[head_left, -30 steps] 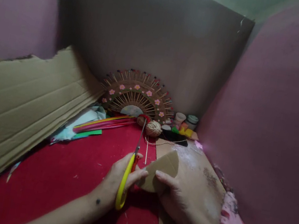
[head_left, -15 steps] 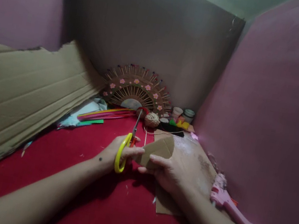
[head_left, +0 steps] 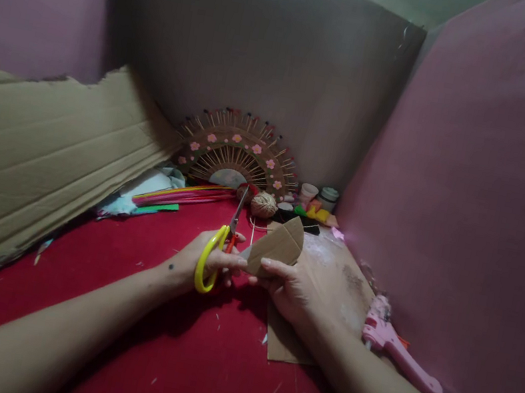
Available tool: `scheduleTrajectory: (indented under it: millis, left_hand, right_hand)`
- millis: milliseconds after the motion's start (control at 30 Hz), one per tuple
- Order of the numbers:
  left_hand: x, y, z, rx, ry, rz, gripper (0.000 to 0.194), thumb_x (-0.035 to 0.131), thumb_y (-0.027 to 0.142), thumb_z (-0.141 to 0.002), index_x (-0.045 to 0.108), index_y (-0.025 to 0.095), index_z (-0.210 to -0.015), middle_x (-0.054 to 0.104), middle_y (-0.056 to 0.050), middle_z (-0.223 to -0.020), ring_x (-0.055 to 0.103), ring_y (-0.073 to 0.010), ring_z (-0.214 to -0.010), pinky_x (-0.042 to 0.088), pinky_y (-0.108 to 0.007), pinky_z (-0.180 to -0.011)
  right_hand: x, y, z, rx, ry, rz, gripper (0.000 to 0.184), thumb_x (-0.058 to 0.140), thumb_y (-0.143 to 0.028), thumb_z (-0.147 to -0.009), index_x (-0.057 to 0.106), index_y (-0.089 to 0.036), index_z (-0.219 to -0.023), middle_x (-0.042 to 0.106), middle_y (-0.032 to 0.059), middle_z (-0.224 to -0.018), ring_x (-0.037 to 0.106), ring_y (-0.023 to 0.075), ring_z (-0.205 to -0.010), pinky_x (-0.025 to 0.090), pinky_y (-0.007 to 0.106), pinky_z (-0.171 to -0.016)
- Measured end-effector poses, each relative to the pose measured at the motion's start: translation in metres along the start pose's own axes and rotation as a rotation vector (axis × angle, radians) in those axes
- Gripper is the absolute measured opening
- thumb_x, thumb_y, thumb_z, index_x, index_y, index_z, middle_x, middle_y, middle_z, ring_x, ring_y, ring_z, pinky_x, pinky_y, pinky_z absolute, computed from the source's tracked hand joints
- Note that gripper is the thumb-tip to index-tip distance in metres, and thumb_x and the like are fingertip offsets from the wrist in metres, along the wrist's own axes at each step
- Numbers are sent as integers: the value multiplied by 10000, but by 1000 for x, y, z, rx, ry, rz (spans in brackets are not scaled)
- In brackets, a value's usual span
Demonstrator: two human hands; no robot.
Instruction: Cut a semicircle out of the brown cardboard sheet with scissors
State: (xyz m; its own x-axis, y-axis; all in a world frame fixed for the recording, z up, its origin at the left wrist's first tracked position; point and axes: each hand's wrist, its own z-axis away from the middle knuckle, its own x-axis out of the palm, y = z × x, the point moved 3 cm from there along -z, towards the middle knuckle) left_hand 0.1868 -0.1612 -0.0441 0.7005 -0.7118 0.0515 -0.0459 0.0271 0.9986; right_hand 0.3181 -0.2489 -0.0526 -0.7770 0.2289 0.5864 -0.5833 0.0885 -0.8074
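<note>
Scissors [head_left: 211, 258] with a yellow handle lie in my left hand [head_left: 204, 254], their blades pointing away from me. The left thumb tip also reaches the near left end of a small cut cardboard piece [head_left: 278, 247] with a curved edge. My right hand [head_left: 299, 291] pinches that piece along its lower edge, thumb on top. The fingers underneath are partly hidden. Both hands are held close together above the red cloth [head_left: 153, 353]. A larger cardboard sheet [head_left: 285, 343] lies below my right hand and forearm, which cover part of it.
A flower-decorated fan-shaped piece [head_left: 242, 139] leans at the back wall. Before it sit a twine ball [head_left: 264, 205], coloured strips [head_left: 186, 196] and small tubs [head_left: 328, 198]. Big torn cardboard [head_left: 45, 158] stands left. A pink glue gun [head_left: 398, 349] lies right, by the wall.
The cardboard piece has tipped up, its curved end now higher, and my right thumb has shifted slightly along it. The scissors stay in my left hand. The whole view has shifted a little.
</note>
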Motion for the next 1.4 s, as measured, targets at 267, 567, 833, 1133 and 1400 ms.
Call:
scheduleTrajectory:
  millis: [267, 567, 833, 1133, 1400]
  left_hand:
    - [8, 4, 8, 8, -61, -27, 548, 760, 283, -626, 479, 165, -1082, 637, 44, -586, 628, -168, -435, 482, -263, -427]
    - [20, 3, 14, -23, -84, 172, 617, 799, 233, -561, 465, 150, -1073, 636, 49, -627, 647, -163, -494, 535, -278, -492]
    - [34, 6, 22, -66, -53, 210, 639, 795, 236, -537, 475, 156, -1084, 636, 34, -630, 649, -167, -522, 526, -276, -494]
    - [30, 13, 26, -153, -30, 62, 603, 768, 320, -590, 511, 161, -1111, 629, 16, -618, 617, -171, -498, 492, -259, -394]
    - [27, 14, 30, -106, -17, -68, 601, 696, 440, -703, 456, 149, -1172, 622, 16, -657, 581, -132, -447, 451, -215, -343]
  right_hand:
    - [-5, 1, -3, 26, -21, 17, 265, 728, -124, -588, 672, -116, -846, 719, 60, -738, 639, 174, -628, 539, 289, -548]
    - [1, -3, 2, 91, -95, 28, 223, 699, -222, -642, 691, -104, -831, 720, 76, -686, 619, 154, -537, 427, 220, -430]
    - [4, -3, 6, 81, -149, 158, 176, 672, -280, -655, 689, -114, -710, 633, 45, -548, 542, 123, -474, 307, 213, -410]
    - [7, -8, 7, 99, -122, 45, 148, 686, -290, -650, 679, -149, -606, 622, 33, -540, 467, 110, -476, 342, 252, -469]
    - [1, -8, 5, 110, -36, -31, 169, 732, -294, -620, 706, -126, -622, 654, 33, -532, 529, 113, -482, 417, 235, -498]
